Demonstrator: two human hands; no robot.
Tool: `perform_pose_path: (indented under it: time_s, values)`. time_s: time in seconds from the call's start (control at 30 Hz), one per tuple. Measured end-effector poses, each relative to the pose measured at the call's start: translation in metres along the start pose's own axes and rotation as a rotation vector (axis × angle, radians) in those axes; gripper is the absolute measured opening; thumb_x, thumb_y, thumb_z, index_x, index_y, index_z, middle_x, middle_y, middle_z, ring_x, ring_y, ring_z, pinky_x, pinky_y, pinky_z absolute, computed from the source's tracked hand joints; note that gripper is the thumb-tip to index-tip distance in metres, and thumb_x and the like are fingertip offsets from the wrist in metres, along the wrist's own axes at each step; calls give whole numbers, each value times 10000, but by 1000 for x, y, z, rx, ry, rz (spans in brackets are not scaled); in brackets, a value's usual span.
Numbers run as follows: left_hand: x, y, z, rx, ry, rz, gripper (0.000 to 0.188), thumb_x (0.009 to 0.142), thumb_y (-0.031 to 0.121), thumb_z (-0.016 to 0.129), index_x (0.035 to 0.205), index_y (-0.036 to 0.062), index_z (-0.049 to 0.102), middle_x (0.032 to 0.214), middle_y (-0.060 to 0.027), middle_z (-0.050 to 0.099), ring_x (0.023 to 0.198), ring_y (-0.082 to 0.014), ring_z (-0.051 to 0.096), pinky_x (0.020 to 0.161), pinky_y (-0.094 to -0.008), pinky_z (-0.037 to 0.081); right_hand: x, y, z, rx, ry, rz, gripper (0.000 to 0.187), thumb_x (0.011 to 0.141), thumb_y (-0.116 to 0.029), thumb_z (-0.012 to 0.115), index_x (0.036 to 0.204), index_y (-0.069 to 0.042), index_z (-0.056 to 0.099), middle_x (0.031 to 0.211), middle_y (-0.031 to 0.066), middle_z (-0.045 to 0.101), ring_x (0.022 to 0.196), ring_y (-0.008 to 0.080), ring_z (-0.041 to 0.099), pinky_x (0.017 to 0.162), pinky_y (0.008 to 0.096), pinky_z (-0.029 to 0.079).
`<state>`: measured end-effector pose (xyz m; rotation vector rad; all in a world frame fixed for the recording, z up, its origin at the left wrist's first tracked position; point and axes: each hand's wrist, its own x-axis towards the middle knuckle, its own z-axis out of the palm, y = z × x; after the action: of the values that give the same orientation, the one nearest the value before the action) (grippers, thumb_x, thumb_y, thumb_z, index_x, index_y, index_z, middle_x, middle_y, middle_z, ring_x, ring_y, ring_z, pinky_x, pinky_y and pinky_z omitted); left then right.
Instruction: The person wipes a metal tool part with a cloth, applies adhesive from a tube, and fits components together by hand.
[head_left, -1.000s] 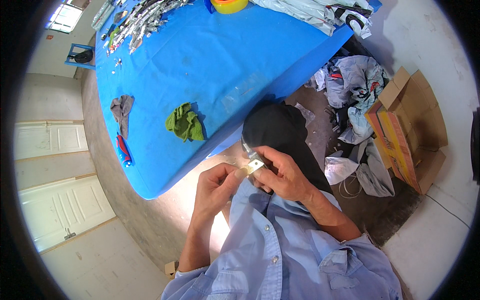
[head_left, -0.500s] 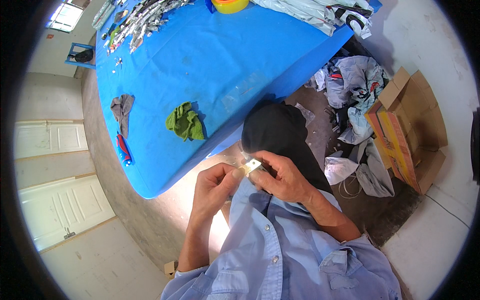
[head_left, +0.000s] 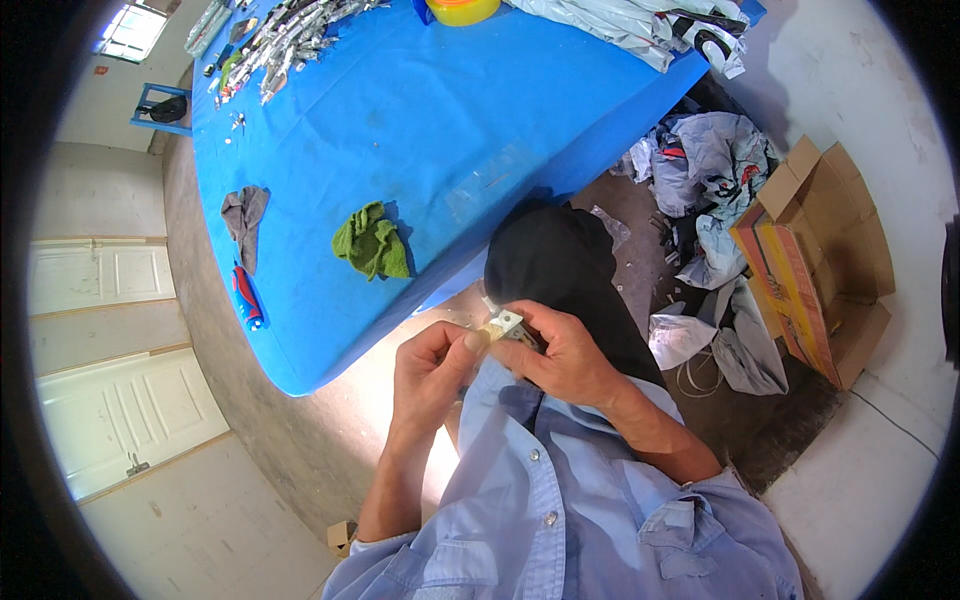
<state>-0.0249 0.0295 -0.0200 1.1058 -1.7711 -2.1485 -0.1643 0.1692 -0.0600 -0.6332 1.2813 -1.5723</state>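
Just above my lap, my left hand (head_left: 435, 368) and my right hand (head_left: 565, 355) meet at a small flat whitish piece (head_left: 508, 322) with a dark round spot near one end. My left thumb and fingers pinch its yellowish end. The right fingers close round its other side, and a bit of metal-looking stuff shows beneath them. What kind of piece it is, I cannot make out. On the blue-covered table (head_left: 330, 140) beyond my hands lies a crumpled green cloth (head_left: 370, 243). Farther left are a grey cloth (head_left: 243, 222) and a red and blue tool-like object (head_left: 246, 298).
A heap of small silvery parts (head_left: 290, 45) covers the table's far left, near a yellow round container (head_left: 463, 10) and grey plastic bags (head_left: 610, 25). On the floor at right stand an open cardboard box (head_left: 800, 265) and a pile of crumpled bags (head_left: 710, 165).
The whitish piece has tilted slightly between my fingers, and my right thumb has shifted on it. Both hands stay almost in place; the table's things are unmoved.
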Motion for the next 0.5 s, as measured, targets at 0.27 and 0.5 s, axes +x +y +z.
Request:
perform_pose_path:
  time_s: [0.27, 0.5]
  values:
    - [-3, -6, 7, 48, 77, 75, 272, 1008, 247, 724, 900, 0, 681, 734, 29, 606, 631, -34, 487, 555, -204, 369, 2, -4, 1, -96, 53, -3, 346, 982, -208, 743, 1218, 27, 649, 937, 61, 690, 835, 81, 603, 727, 285, 511]
    - [0, 1, 5, 89, 175, 182, 294, 1034, 274, 688, 877, 26, 660, 633, 44, 527, 520, -19, 411, 462, -209, 272, 0, -5, 3, -82, 72, 108, 336, 971, -200, 747, 1201, 27, 656, 933, 67, 695, 834, 79, 612, 724, 287, 514]
